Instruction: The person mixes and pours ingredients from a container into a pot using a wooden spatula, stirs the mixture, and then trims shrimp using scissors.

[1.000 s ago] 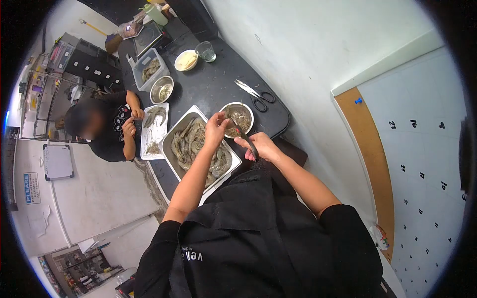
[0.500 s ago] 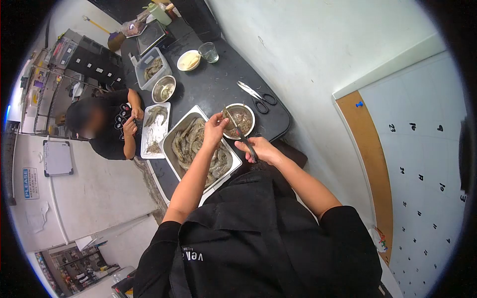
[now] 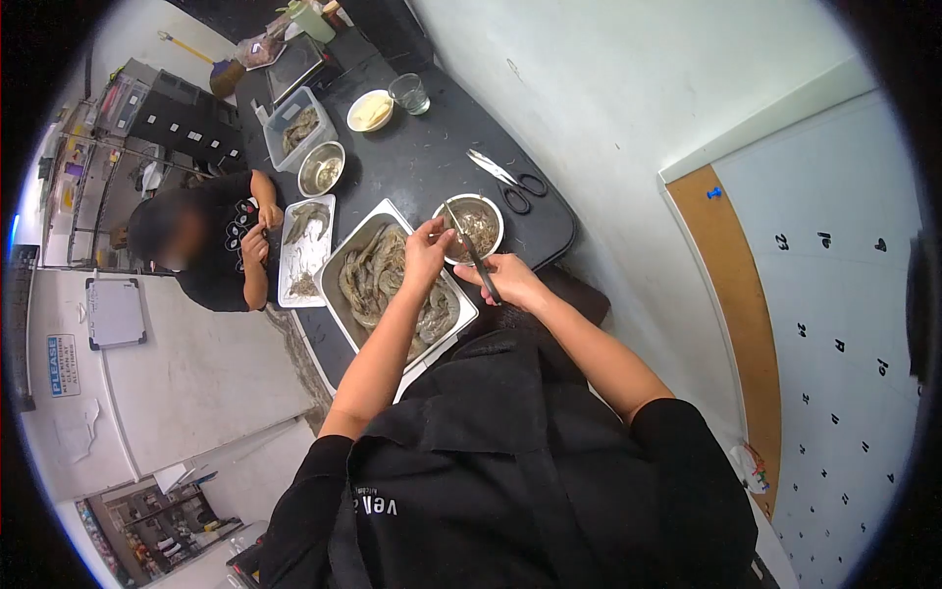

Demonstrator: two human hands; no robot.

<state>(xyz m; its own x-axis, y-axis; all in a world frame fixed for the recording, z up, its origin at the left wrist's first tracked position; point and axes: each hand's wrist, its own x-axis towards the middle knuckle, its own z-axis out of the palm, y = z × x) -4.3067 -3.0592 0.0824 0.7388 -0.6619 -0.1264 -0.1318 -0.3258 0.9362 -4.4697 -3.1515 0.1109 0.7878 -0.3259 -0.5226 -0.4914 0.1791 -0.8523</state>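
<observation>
My right hand (image 3: 512,282) is closed round the black handles of a pair of scissors (image 3: 478,257), whose blades point up and away over a steel bowl (image 3: 497,228) of shrimp trimmings. Beside the blades, my left hand (image 3: 427,253) pinches a shrimp, mostly hidden by my fingers and the scissors. Below my left forearm stands a white-rimmed tub (image 3: 332,296) heaped with whole grey shrimp (image 3: 371,280).
A second pair of scissors (image 3: 508,182) lies beyond the bowl. Farther off are a glass (image 3: 409,94), a pale bowl (image 3: 371,111), a small steel bowl (image 3: 322,169) and a plastic container (image 3: 299,128). At left, a co-worker (image 3: 201,245) handles something over a white tray (image 3: 306,245).
My right hand and the scissors have shifted slightly up and left. My left hand stays beside the blades, and less of the shrimp shows. The co-worker's hands have moved slightly.
</observation>
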